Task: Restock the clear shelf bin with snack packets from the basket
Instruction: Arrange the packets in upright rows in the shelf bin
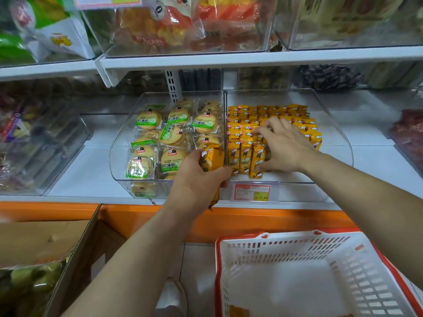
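Step in hand: seating packets in the bin (302, 191).

The left grip (199, 179) is clenched on a bundle of yellow packets (214, 160). It holds them just in front of the wall that parts the bin from the biscuit bin (119, 156). The right grip (286, 145) is released, fingers spread and pressing on the rows (245, 156) already standing in the bin.

Judgement: the bundle is best passed across a few at a time. Each packet should be set upright against the front row while the right grip steadies it.

Open room: bare floor shows at the bin's front right, beside the rows, so filling should go there.

Edges: the front lip is low, with a price tag (251, 192) just below it. The upper shelf (251, 58) overhangs the back, so entry should come from the front, over the lip.

The basket (297, 239) sits below right and looks nearly empty. A box (45, 243) stands at lower left, well apart from the bin.
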